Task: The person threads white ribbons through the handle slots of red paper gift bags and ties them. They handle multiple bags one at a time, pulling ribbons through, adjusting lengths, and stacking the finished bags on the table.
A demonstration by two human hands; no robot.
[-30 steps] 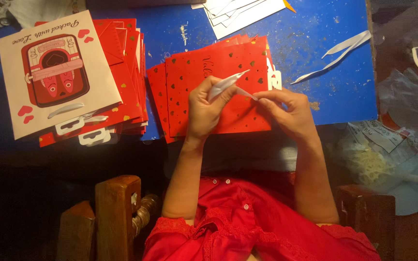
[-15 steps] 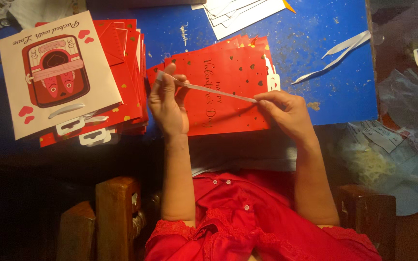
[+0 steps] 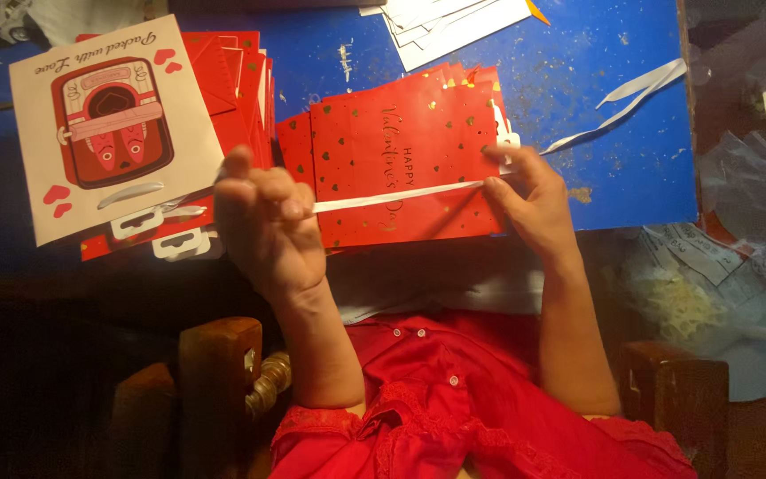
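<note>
Head view: white strip stretched taut across the front red bag, spanning left to right. Left hand raised clear of the bag, fingers curled together, pinching the strip's left end to keep it in tension. Right hand pressing the other end flat near the bag's right edge, fingers close together, anchoring it. Stack of red bags at far left under a white printed card; loose strips discarded on blue table at right.
</note>
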